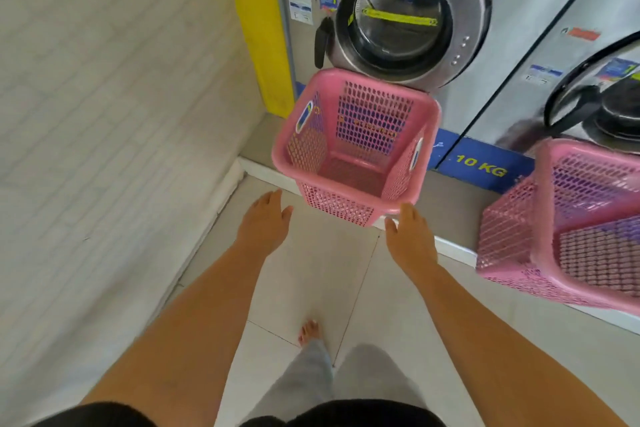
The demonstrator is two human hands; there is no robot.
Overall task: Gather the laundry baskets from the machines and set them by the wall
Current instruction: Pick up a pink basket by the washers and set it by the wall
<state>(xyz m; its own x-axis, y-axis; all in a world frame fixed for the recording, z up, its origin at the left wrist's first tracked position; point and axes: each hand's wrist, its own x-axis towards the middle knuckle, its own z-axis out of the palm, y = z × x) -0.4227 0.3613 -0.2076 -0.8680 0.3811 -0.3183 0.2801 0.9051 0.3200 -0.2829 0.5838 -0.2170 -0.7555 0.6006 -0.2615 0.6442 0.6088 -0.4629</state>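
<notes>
An empty pink mesh laundry basket (356,146) stands on a raised ledge in front of a steel front-loading washing machine (405,21). My left hand (265,222) hovers below the basket's near left corner, fingers apart, a short gap away from it. My right hand (408,236) has its fingertips at the basket's near right rim corner, fingers extended, not closed around it. A second pink basket (568,229) sits at the right edge in front of another washer (595,104), partly cut off.
A white brick-pattern wall (104,114) runs along the left, meeting a yellow post (256,21) beside the machines. The white-edged ledge (450,246) steps up from the pale tiled floor (311,288). My bare foot (308,331) and grey trouser legs are below.
</notes>
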